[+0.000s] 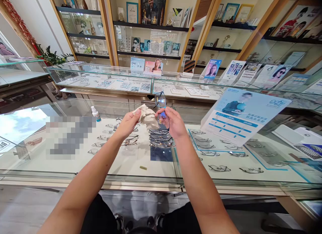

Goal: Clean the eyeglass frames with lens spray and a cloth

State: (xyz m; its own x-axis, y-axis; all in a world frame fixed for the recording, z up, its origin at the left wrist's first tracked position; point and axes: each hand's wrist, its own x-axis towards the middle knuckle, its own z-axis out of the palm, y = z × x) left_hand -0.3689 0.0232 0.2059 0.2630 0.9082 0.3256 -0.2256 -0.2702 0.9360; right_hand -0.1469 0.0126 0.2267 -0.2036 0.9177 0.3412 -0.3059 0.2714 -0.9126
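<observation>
Beyond the glass counter (100,167) stand wood-framed shelves (151,53) of pictures and trophies. Across the counter's pale surface run rows of spectacles (161,138); at its right leans a blue-and-white leaflet (236,121). Over the counter's middle, the person's right hand (178,122) grips dark-rimmed glasses (163,122) turned on end, their clear lenses carrying blue-violet glare and small yellowish marks. There too, the left hand (128,124) pinches a crumpled cream cloth (148,117).

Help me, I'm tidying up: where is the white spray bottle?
In the head view, the spray bottle stands left of the left hand, toward the far side of the glass counter.
</observation>
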